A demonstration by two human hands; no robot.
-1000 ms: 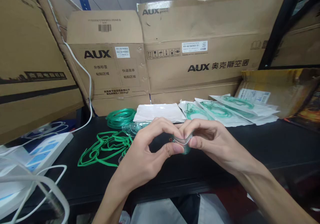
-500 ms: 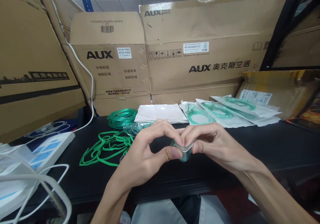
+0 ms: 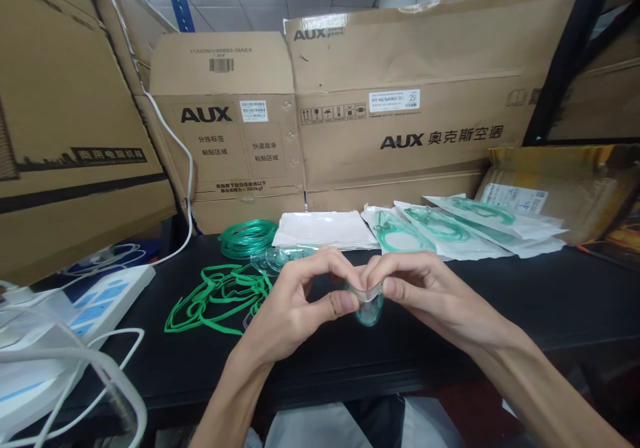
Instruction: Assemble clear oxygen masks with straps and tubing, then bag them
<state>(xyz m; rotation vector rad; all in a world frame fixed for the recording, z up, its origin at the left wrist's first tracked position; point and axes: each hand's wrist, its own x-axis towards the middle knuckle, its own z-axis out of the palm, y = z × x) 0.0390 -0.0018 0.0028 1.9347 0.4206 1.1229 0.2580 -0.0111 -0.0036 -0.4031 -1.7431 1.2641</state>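
Holding a clear greenish piece [image 3: 370, 311] above the black surface [image 3: 500, 308], I am pinching it with both grips. My left grip [image 3: 295, 311] is clamping its left side between thumb and finger, and my right grip [image 3: 435, 295] is doing the same on its right side, so neither is standing nearer. The piece is sitting between them, hanging just below the fingertips. Its bent upper edge is facing up and dipping like a shallow V, while its rounded end is pointing down. Its long axis seems to be running downward, across the line between my grips, but the fingers are hiding a part. Green straps [image 3: 223, 296] are lying to the left.
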